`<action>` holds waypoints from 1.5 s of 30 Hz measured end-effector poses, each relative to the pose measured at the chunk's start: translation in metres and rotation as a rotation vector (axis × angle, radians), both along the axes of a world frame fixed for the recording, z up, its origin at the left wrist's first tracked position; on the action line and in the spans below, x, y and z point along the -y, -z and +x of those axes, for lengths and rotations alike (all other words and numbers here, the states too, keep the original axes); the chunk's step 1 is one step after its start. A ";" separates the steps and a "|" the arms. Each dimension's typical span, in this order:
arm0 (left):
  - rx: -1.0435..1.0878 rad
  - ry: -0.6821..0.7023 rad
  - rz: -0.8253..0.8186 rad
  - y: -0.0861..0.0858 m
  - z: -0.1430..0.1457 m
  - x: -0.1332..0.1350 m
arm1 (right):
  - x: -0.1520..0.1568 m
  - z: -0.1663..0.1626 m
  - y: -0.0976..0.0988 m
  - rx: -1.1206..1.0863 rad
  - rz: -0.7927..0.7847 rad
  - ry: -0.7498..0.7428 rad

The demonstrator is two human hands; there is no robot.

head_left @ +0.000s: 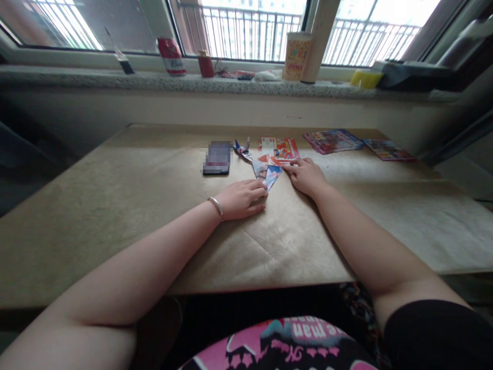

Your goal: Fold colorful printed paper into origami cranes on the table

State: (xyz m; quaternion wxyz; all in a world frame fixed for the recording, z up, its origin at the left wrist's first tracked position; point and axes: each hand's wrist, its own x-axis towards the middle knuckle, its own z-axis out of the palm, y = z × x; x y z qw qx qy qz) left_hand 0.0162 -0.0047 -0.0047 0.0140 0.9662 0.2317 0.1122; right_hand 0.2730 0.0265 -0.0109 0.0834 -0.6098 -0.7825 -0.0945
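Observation:
A folded kite-shaped piece of printed paper (265,170), blue, white and orange, lies flat on the table with its point towards me. My left hand (243,199), wearing a silver bangle, rests palm down with fingers stretched out; its fingertips touch that lower point. At the paper's right corner is my right hand (307,176), fingers bent and closed on the edge; its thumb is largely hidden. Just behind the paper lies a red printed card (279,147). Left of it stands a small folded paper figure (243,150) with pointed ends.
A dark phone (217,158) lies left of the folded paper. Colourful printed cards (333,141) are fanned out at the back right, beside another small pile (388,149). On the windowsill (231,88) stand a red can (171,56), a patterned cup (296,55) and a yellow object (365,78).

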 end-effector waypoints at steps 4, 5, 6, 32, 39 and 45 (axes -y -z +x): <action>-0.007 -0.029 0.010 -0.003 0.000 0.003 | 0.004 -0.003 0.000 -0.021 0.058 -0.052; -0.007 -0.050 0.009 -0.003 0.000 0.003 | 0.006 -0.004 0.000 -0.028 0.078 -0.078; -0.004 -0.078 0.008 -0.004 -0.001 0.003 | 0.007 -0.005 -0.001 -0.036 0.101 -0.110; 0.207 -0.246 0.145 0.001 -0.003 -0.006 | 0.046 -0.054 -0.015 -0.201 0.161 -0.541; 0.193 -0.241 0.202 -0.001 -0.002 -0.004 | 0.045 -0.056 -0.014 -0.419 0.071 -0.461; 0.182 -0.255 0.214 0.002 -0.005 -0.008 | 0.036 -0.036 -0.012 -0.561 0.052 -0.479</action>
